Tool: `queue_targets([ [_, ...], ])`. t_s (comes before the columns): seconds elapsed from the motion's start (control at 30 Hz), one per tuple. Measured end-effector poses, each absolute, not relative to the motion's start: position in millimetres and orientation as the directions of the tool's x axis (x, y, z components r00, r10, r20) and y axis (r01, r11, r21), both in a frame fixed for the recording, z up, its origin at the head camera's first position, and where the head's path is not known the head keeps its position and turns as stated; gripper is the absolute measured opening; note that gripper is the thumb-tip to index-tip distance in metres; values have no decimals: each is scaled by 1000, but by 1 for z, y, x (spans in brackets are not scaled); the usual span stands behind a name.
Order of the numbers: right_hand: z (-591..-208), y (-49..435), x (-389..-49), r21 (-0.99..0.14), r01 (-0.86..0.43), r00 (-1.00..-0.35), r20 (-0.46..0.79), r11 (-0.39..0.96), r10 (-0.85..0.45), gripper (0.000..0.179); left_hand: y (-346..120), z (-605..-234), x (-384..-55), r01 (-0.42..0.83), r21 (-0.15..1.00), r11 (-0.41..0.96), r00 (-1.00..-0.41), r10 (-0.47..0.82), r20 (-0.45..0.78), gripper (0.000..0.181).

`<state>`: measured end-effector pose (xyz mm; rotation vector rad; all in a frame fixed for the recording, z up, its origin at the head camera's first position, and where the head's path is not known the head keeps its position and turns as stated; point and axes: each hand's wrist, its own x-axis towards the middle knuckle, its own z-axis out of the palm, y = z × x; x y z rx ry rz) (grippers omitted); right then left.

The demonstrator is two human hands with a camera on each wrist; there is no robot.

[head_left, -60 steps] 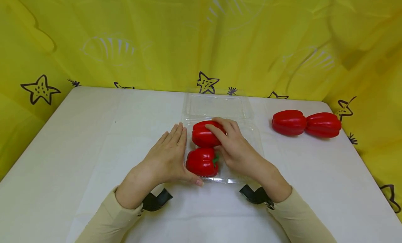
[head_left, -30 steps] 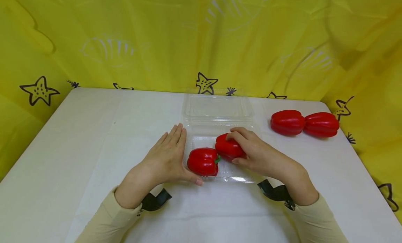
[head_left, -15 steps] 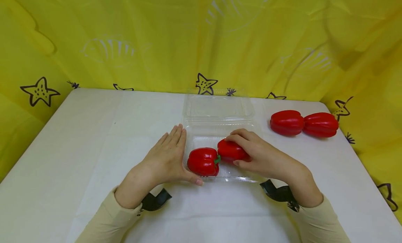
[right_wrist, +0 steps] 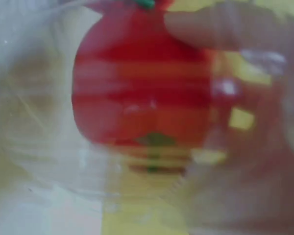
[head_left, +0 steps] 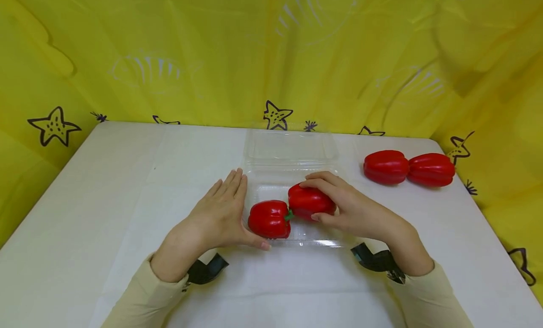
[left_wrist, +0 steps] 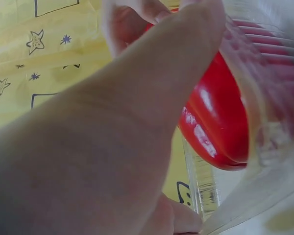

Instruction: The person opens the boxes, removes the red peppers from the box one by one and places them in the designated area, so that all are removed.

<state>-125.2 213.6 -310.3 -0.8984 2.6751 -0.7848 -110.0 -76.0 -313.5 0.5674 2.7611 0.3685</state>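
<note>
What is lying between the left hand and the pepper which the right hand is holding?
In the head view, another red pepper lies there, inside the clear container, its green stem towards the held pepper.

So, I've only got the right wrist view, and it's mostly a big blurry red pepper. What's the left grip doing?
Observer: The left grip lies straight-fingered along the left side of the clear rectangular plastic box.
Operator: Is its lid shut?
Observer: No, the clear plastic lid is folded open on the far side.
Operator: Any peppers outside the box?
Observer: Yes, two shiny red ribbed peppers lie end to end on the white table, over on the right.
</note>
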Motion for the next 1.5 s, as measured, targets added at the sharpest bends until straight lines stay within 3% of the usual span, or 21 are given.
queue_targets([
  [0.4, -284, 239, -113, -517, -468, -833, -15, 717, -554, 64, -72, -315, -108, 355, 306, 883, -881, 425, -205, 142],
  [1.0, -282, 267, -105, -427, -450, -893, 193, 784, -407, 81, -64, -322, -103, 380, 341, 860, -874, 455, -172, 137],
  [1.23, -283, 279, -108, -494, -323, -945, 121, 807, -304, 86, -61, -323, -99, 344, 313, 885, -896, 409, -173, 139],
  [1.5, -285, 303, -111, -458, -208, -978, 77, 864, -195, 94, -60, -319, -100, 350, 313, 883, -895, 414, -165, 138],
])
